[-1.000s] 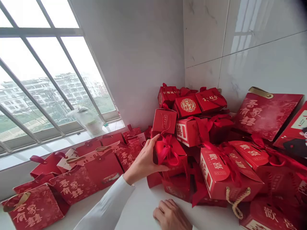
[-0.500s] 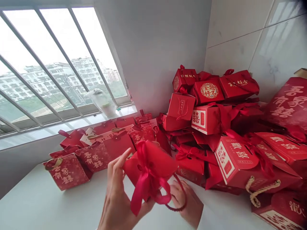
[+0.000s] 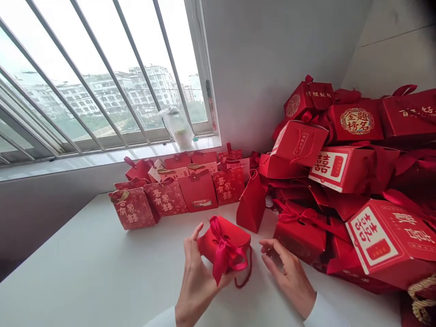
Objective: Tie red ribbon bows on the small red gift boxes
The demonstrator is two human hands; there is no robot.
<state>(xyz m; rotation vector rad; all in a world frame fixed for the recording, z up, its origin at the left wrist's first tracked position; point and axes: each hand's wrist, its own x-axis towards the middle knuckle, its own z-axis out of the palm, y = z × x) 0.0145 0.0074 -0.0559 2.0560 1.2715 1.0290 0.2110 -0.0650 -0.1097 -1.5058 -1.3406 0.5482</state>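
Note:
A small red gift box (image 3: 231, 231) with a pink-red ribbon bow (image 3: 225, 252) on its top rests in my left hand (image 3: 197, 284). The thumb lies along its near side and the fingers reach round its left side. A dark red cord handle (image 3: 250, 272) hangs from the box's right side. To the right, my right hand (image 3: 288, 272) is apart from the box, its fingers loosely curved with nothing between them. Behind the held box stand rows of upright red gift boxes (image 3: 197, 190), the nearest at right being a plain red one (image 3: 252, 204).
A tall heap of red gift boxes (image 3: 340, 168) with ribbons and cords fills the right side. The white table (image 3: 85, 263) runs along the wall beneath a barred window. On the sill (image 3: 136, 154) stands a translucent plastic container (image 3: 177, 127).
The view has swung to the right-to-left side, showing more window. My right hand has come away from the box and its fingers have parted. My left hand still holds the box.

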